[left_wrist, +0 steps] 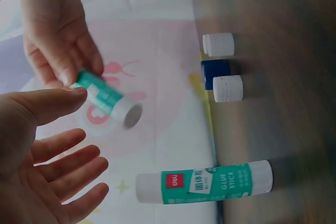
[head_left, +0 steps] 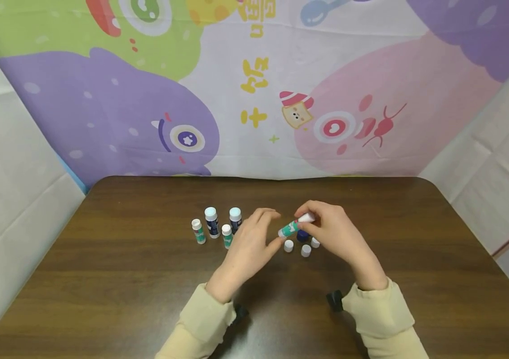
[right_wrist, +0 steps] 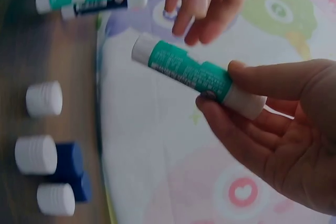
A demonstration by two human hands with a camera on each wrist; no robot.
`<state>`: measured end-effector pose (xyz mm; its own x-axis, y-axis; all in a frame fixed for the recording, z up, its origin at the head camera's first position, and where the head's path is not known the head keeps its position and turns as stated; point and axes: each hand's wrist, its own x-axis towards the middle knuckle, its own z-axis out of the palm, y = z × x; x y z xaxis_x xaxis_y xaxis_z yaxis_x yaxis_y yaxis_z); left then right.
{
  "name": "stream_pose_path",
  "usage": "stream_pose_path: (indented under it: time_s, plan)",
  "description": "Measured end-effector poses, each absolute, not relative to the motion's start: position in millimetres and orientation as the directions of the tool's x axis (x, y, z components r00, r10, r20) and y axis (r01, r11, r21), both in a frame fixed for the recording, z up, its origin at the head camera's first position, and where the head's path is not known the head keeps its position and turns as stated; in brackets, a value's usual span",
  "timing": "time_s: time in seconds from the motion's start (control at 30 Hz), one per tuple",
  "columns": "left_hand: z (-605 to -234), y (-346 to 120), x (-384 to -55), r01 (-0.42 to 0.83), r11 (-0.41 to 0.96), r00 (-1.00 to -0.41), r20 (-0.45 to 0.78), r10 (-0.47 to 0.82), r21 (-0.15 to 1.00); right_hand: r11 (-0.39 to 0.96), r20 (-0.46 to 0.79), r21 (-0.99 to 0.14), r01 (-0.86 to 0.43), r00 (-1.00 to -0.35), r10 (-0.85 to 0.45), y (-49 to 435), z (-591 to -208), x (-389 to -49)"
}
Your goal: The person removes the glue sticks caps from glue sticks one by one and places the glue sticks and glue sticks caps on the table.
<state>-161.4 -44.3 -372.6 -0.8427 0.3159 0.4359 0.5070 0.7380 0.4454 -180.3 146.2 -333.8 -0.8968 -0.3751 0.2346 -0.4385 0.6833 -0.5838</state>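
Note:
My right hand (head_left: 335, 229) pinches a green-and-white glue stick (head_left: 291, 228) between thumb and fingers, tilted above the table. The thumb and a finger of that hand (right_wrist: 294, 124) grip one white end of the glue stick (right_wrist: 181, 69). Beside the other end is my left hand (head_left: 247, 244), fingers extended and holding nothing. A gap shows between its fingertips and the glue stick in the right wrist view. Below the right hand lie white caps (head_left: 306, 250) and a dark blue cap (head_left: 302, 236); the right wrist view shows two blue ones.
To the left stand two green glue sticks (head_left: 198, 232) and two dark blue glue sticks (head_left: 212, 224), one partly hidden by my left hand. They rest on a brown wooden table (head_left: 115, 279). A cartoon-printed cloth (head_left: 236, 144) hangs behind its far edge.

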Motion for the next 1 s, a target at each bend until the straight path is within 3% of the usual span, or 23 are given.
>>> stream_pose_path:
  time_s: [0.43,1.0]
  plan:
    - [-352,-60,-156,0.580,0.702,-0.769,0.563,0.303,0.413,0.397,0.350,-0.753,-0.525,-0.830,-0.435,119,-329,-167]
    - [-338,-77,-151,0.511,0.750,-0.784,0.585,0.206,0.420,0.405,0.397,-0.742,-0.535,-0.836,-0.377,127,-327,-171]
